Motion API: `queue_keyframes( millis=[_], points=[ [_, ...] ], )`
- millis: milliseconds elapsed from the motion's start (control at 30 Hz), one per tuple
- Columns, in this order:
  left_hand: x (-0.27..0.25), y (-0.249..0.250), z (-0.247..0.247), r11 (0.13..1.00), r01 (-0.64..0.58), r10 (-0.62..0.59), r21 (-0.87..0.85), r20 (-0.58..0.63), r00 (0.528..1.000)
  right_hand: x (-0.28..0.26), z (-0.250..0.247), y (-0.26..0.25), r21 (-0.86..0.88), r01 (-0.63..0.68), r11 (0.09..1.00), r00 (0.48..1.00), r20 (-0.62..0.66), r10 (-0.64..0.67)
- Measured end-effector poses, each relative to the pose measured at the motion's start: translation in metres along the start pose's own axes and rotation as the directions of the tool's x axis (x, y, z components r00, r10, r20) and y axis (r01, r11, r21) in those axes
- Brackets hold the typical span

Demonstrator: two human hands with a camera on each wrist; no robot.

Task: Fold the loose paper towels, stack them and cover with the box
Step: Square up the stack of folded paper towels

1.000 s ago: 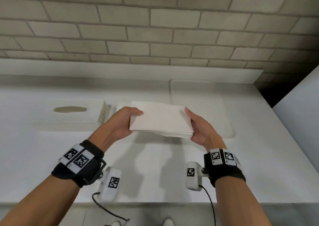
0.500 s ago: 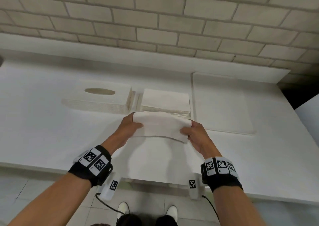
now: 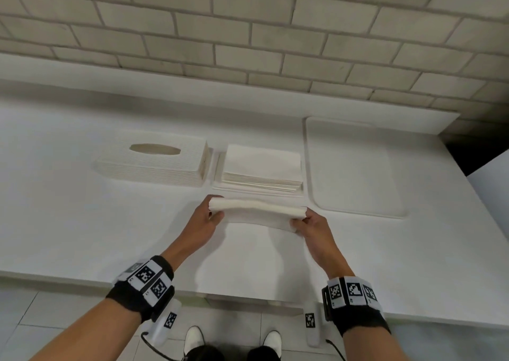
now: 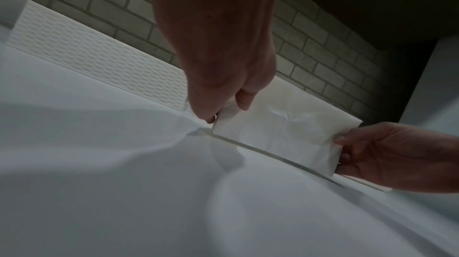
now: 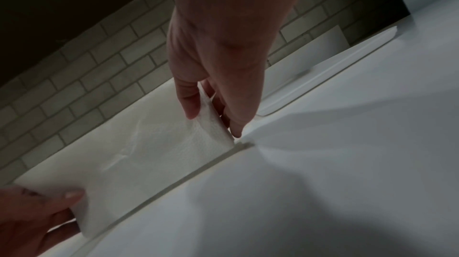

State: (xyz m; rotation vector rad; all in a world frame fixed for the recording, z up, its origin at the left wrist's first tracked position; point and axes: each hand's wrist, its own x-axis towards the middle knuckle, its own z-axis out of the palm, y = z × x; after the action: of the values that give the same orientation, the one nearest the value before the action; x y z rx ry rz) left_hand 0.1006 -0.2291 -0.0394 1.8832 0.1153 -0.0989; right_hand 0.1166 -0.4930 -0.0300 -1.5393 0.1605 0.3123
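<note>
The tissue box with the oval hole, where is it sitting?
In the head view the tissue box sits on the counter, left of the towel stack.

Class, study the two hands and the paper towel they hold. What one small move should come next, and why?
Probably bring the held top edge forward and down to close the fold. Both the left hand and right hand pinch an end of the paper towel, which is bent over but not flat. The stack lies just behind it, beside the box.
</note>
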Motion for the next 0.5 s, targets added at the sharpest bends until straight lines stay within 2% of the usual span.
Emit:
queue_keyframes(
  millis=[200, 367, 500],
  points=[
    [0.000, -0.013, -0.001, 0.997, -0.079, 0.078, 0.023, 0.039, 0.996, -0.002, -0.003, 0.008, -0.025, 0.021, 0.999, 1.000, 0.003, -0.021],
    [0.001, -0.013, 0.001, 0.994, -0.090, 0.089, 0.065, 0.030, 0.996, -0.005, -0.004, 0.007, -0.054, 0.040, 0.998, 0.999, 0.002, -0.040],
    [0.000, -0.009, 0.000, 0.998, -0.046, 0.045, 0.037, 0.017, 0.999, -0.006, -0.006, 0.011, -0.077, 0.025, 0.997, 1.000, 0.000, -0.025]
  ],
)
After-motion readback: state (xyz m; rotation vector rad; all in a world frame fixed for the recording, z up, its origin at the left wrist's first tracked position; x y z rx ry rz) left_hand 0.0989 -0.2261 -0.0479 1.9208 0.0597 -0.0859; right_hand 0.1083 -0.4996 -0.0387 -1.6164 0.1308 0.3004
